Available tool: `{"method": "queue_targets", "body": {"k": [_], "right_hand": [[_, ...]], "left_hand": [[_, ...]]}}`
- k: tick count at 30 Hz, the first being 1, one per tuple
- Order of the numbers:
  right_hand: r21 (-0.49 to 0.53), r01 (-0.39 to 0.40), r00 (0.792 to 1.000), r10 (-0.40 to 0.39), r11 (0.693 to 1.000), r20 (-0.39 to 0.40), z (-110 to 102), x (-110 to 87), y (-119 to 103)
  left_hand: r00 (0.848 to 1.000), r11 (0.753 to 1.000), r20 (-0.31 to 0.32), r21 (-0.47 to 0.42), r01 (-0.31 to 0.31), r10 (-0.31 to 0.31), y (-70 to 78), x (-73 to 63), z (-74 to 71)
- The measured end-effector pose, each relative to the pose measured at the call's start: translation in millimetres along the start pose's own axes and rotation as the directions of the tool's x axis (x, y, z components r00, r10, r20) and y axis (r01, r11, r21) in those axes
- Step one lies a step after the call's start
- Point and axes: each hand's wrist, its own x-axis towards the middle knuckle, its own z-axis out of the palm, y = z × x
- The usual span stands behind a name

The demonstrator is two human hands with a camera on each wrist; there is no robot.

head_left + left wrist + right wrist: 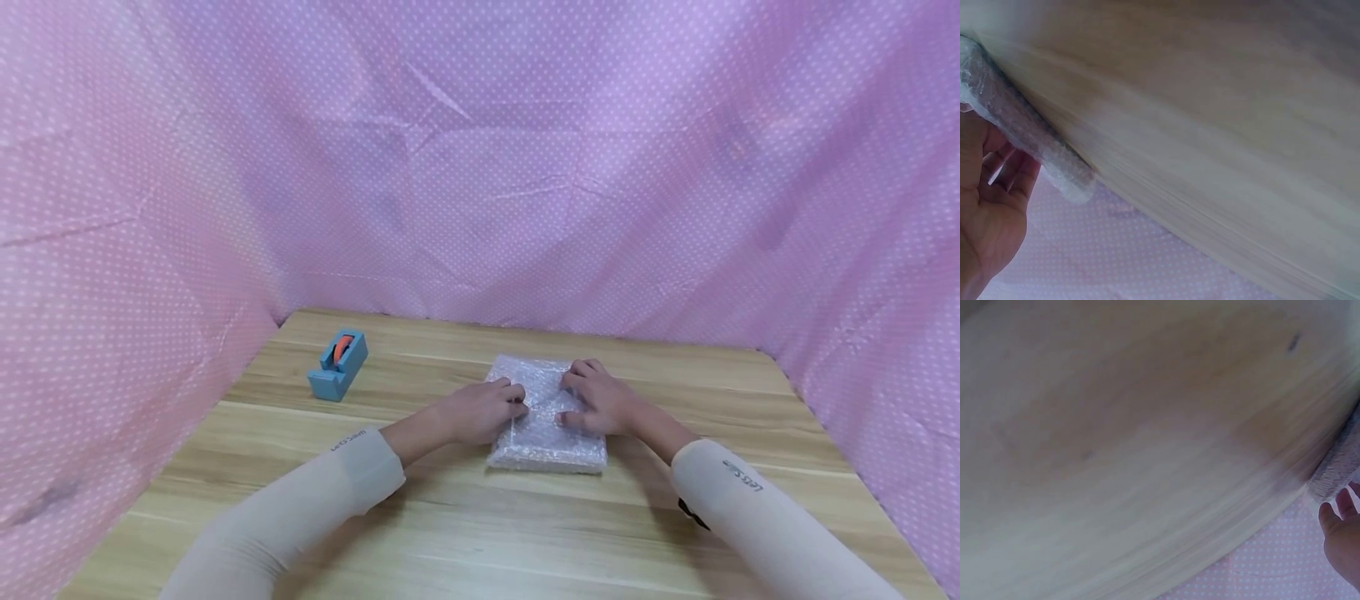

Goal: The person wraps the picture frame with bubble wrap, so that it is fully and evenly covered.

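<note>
A flat, rectangular package in clear bubble wrap (543, 437) lies on the wooden table (480, 533). My left hand (483, 410) rests on the package's left part, its fingers bent over the top. Seen in the left wrist view, the left hand's fingers (1013, 175) curve loosely against the wrap (1063, 162). On the right part of the package, my right hand (603, 402) touches the top with thumb and fingers spread apart. Only a few of its fingers (1346, 503) show beside the wrapped edge (1335, 469) in the right wrist view. What the wrap encloses is hidden.
A blue tape dispenser (337, 365) with an orange roll stands at the table's back left. Pink dotted cloth (480, 208) hangs behind the table and along both sides. Pale sleeves (300, 500) cover both forearms.
</note>
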Motion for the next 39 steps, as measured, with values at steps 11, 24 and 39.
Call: {"method": "queue_targets", "body": {"k": [11,24,39], "right_hand": [[-0.002,-0.019,1.000,0.020,1.000,0.019,-0.6,2.7,1.1],[0.020,0.001,1.000,-0.001,1.000,0.016,-2.1,1.6,5.8],[-0.031,-0.010,1.000,0.010,0.999,-0.007,-9.9,0.2,-2.1]], "left_hand": [[0.999,0.996,0.032,0.085,-0.027,0.024,-1.7,5.6,-0.3],[0.996,0.998,0.087,0.047,0.029,-0.034,1.0,10.3,-4.5],[0.998,0.993,-0.043,-0.114,0.032,-0.037,-9.4,10.7,-16.0]]}}
